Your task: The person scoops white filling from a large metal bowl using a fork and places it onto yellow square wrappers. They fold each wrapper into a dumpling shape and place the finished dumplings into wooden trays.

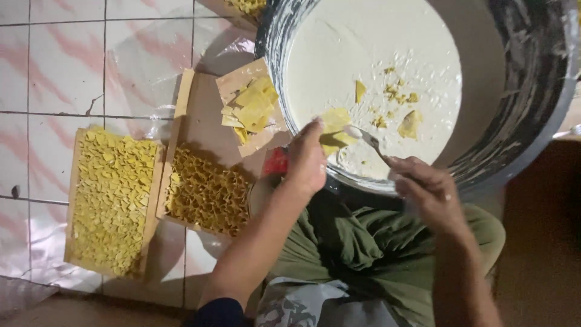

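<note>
Batter could drip onto my lap: my left hand [307, 158] pinches a yellow square wrapper [334, 128] over the basin [532, 91] rim, while my right hand [425, 192] grips a spoon [366, 140] touching it; tilt either, and it slips.

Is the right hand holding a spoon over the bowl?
Yes, the right hand grips a spoon whose tip reaches over the bowl of white batter.
</note>
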